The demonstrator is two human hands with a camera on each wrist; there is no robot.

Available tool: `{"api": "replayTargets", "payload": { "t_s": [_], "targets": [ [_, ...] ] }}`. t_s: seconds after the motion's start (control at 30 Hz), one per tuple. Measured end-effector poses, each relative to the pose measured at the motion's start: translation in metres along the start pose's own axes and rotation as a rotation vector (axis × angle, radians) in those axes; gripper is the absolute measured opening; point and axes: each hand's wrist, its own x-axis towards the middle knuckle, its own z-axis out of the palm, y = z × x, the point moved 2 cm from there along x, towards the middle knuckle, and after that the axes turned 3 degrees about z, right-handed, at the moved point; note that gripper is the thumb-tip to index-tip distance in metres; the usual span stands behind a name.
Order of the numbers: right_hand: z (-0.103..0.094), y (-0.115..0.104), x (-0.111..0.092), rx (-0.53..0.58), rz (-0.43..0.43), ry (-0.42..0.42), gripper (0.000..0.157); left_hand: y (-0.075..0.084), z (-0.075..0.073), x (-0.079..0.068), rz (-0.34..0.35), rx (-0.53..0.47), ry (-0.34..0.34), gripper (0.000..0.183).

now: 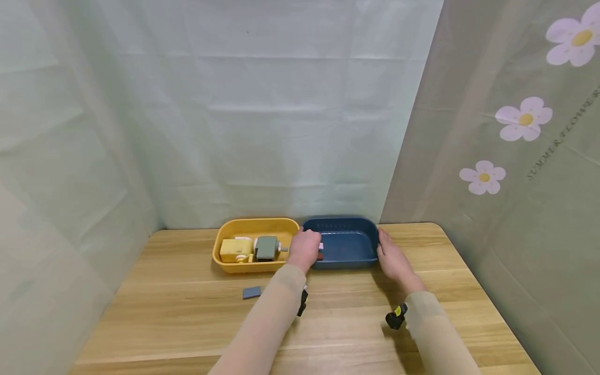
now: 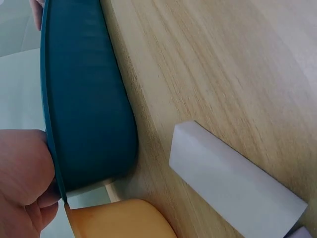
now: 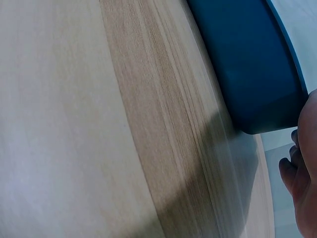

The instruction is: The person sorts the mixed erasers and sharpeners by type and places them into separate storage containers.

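A dark blue plastic bin [image 1: 347, 247] stands at the back of the wooden table, one hand at each end. My left hand [image 1: 305, 249] grips its left end, fingers curled at the rim [image 2: 45, 94], where the yellow bin meets it. At the right end, my right hand [image 1: 394, 259] holds the bin's edge; in the right wrist view its fingers [image 3: 290, 171] curl beside the outer wall. Inside the blue bin, a reddish-brown piece [image 1: 320, 256] and a pale pink piece [image 1: 321, 246] show beside the left hand, which partly hides them.
The yellow bin [image 1: 255, 267] on the left holds a yellow boxy piece [image 1: 236, 250], a grey-green block [image 1: 266, 248] and small white parts. A flat blue-grey block [image 1: 251, 292] lies on the table [image 1: 187, 312] in front. Curtains hang behind and at both sides.
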Motion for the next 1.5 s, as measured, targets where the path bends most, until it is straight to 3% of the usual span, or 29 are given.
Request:
{"api": "replayTargets", "payload": {
  "t_s": [0.3, 0.83, 1.03, 1.1, 1.33, 1.5],
  "targets": [
    [0.001, -0.002, 0.001, 0.005, -0.005, -0.001, 0.057, 0.0, 0.002, 0.001, 0.005, 0.0, -0.031, 0.022],
    [0.002, 0.004, 0.001, -0.004, -0.009, 0.014, 0.056, -0.001, 0.0, -0.005, 0.083, -0.014, 0.042, 0.013],
    [0.002, 0.002, 0.0, 0.003, -0.008, 0.012, 0.056, 0.002, 0.001, -0.009, 0.169, -0.027, 0.073, 0.019],
    [0.001, 0.002, 0.0, 0.005, -0.005, 0.013, 0.056, 0.003, 0.001, -0.013, 0.203, -0.077, 0.094, 0.019],
    [0.001, -0.001, 0.0, 0.0, -0.005, -0.002, 0.056, -0.009, -0.007, -0.036, 0.253, -0.422, 0.179, 0.022],
    [0.0, 0.001, 0.0, -0.002, 0.003, -0.008, 0.056, -0.022, -0.018, -0.054, 0.259, -0.517, 0.203, 0.026]
  ]
}}
